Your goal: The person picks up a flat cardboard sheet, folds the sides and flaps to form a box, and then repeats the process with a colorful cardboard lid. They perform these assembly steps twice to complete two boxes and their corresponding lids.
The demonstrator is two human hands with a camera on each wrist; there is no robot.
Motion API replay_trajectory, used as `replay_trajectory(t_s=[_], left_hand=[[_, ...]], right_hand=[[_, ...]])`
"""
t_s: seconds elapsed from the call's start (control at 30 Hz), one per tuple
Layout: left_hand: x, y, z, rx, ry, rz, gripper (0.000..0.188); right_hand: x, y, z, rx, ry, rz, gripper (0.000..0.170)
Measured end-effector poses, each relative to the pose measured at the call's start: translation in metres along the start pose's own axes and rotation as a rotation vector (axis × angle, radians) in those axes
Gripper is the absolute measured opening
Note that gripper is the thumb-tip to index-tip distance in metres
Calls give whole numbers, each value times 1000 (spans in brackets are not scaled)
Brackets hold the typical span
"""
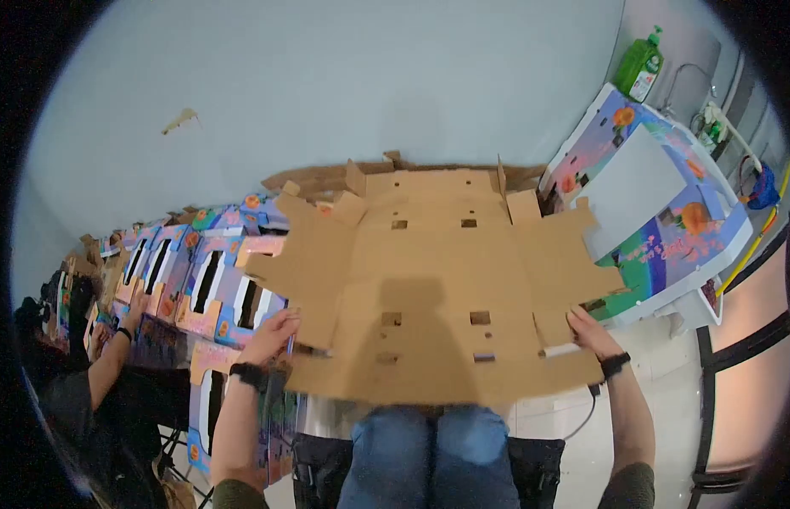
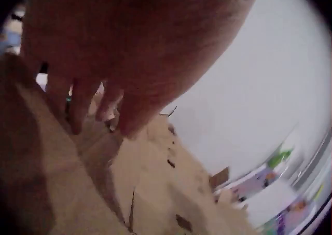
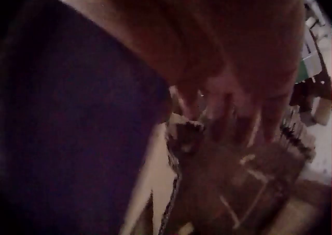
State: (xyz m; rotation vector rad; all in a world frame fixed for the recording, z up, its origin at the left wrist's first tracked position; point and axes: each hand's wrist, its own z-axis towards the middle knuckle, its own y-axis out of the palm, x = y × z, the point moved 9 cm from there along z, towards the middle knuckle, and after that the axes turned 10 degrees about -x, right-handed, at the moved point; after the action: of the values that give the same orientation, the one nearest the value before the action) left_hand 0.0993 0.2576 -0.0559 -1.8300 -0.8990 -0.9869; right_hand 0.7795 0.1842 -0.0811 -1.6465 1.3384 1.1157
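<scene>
A large die-cut cardboard sheet [image 1: 437, 280], plain brown side up, spans the space over the person's lap. It has rows of small slots, and flaps stick up at its far corners. At its left edge the left hand [image 1: 274, 333] holds the sheet, the thumb near the brown face. The right hand [image 1: 592, 332] grips the opposite edge by a side flap. In the left wrist view, the fingers [image 2: 78, 108] reach over the cardboard [image 2: 150, 167]. The right wrist view is dark; the fingers [image 3: 249, 121] lie against brown board beside a dark purple surface [image 3: 72, 131].
Printed cardboard boxes [image 1: 210, 284] with dark slots line the left side, where another person's arm [image 1: 111, 369] reaches in. More brown board [image 1: 310, 176] leans by the wall. At right stand a printed panel [image 1: 666, 195] and a green pump bottle [image 1: 639, 68].
</scene>
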Motion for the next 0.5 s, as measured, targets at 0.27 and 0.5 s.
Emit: replay_trajectory(t_s=[0.27, 0.5], left_hand=[[-73, 65, 21, -227, -200, 581, 42], [-108, 136, 39, -241, -257, 1137, 80]], right_hand=[[140, -42, 24, 187, 185, -613, 66], [198, -5, 20, 266, 323, -641, 59]])
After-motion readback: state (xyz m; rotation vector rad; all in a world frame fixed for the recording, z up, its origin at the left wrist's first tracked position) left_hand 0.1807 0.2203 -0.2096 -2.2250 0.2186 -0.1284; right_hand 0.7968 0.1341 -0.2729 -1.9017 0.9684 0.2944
